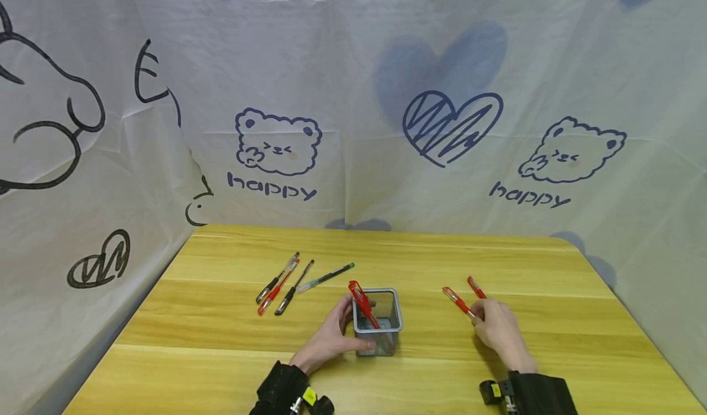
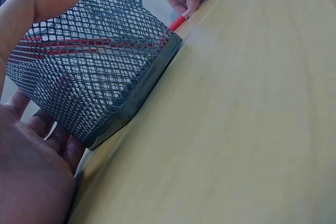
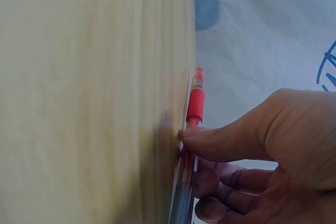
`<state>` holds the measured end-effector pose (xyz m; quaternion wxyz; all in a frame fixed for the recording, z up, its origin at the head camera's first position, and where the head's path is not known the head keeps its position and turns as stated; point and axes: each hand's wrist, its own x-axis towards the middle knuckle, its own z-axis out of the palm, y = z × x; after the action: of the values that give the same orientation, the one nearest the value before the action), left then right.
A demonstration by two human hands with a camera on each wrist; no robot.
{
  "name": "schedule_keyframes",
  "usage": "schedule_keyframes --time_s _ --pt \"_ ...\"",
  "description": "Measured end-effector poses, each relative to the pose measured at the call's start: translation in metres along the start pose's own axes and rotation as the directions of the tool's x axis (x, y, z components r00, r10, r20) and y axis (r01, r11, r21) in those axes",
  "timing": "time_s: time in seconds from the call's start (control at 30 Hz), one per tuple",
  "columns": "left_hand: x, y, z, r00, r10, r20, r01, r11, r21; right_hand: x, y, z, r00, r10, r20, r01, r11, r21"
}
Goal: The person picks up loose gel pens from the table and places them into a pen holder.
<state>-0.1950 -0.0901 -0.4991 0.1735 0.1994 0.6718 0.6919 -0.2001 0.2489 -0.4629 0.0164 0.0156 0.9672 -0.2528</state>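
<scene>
looks like the pick-up step: right hand [image 1: 501, 334] pinches a red pen [image 1: 457, 300] right of the mesh cup [image 1: 383, 339], left hand [image 1: 330, 335] grips that, so next probably needs a clean lift.

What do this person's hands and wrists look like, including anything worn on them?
The left hand and right hand are ungloved. The left cuff and right cuff are black. Each carries a rounded black device with a yellow patch and a silvery piece.
</scene>
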Motion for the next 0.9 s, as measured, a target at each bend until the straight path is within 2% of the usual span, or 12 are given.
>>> schedule_keyframes --time_s 0.23,0.53,0.63,0.77,0.9 --pt "0.0002 0.0004 0.0003 1.000 0.010 0.002 -0.010 1.000 0.002 -0.0002 0.0000 -0.0002 0.999 -0.034 -0.016 0.034 0.999 0.005" --pt "0.0001 0.0008 0.0005 1.000 0.007 0.007 -0.007 1.000 -0.004 -0.0026 -0.0027 0.0011 0.987 -0.124 -0.106 0.124 0.992 -0.009" --pt "0.0000 0.0008 0.0006 1.000 0.006 0.010 -0.006 1.000 -0.007 -0.0030 -0.0042 0.0030 0.969 -0.174 -0.176 0.173 0.985 -0.021" --pt "0.0000 0.0008 0.0006 1.000 0.005 0.010 -0.005 1.000 -0.006 -0.0021 -0.0059 0.0066 0.933 -0.238 -0.270 0.238 0.971 -0.034" --pt "0.0000 0.0003 0.0003 1.000 0.007 0.011 -0.007 1.000 -0.004 -0.0013 -0.0091 0.0089 0.904 -0.275 -0.329 0.281 0.959 -0.027"
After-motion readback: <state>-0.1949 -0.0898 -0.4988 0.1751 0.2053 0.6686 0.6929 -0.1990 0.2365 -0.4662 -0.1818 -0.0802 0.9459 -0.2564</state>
